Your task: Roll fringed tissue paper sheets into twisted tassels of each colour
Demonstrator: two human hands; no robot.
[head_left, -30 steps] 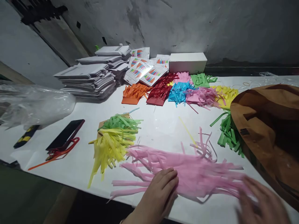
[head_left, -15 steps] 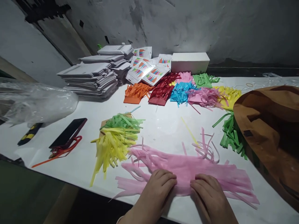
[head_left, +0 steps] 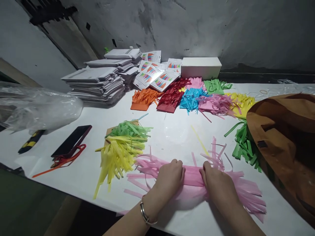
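A sheet of pink fringed tissue paper (head_left: 193, 177) lies across the near part of the table, its cut strips spreading out at both ends. My left hand (head_left: 171, 177) grips it left of the middle, fingers curled around a folded band. Gripping the same band from the right is my right hand (head_left: 216, 180), with the thumb side facing the left hand. Between the two hands the band looks flat and smooth. Left of the sheet rest a yellow fringed bunch (head_left: 116, 155) and a green fringed bunch (head_left: 128, 129) on a piece of brown card.
Folded fringes, among them orange (head_left: 141, 102), dark red (head_left: 169, 101) and blue (head_left: 190, 100), line the back below printed cards (head_left: 162, 80) and a white box (head_left: 201, 68). A brown bag (head_left: 280, 137) stands right; a phone (head_left: 72, 141) and paper stacks (head_left: 95, 85) are left.
Both hands have moved away from me, up the pink sheet, and their fingers have closed around it. The sheet's near part has been folded over into a band.
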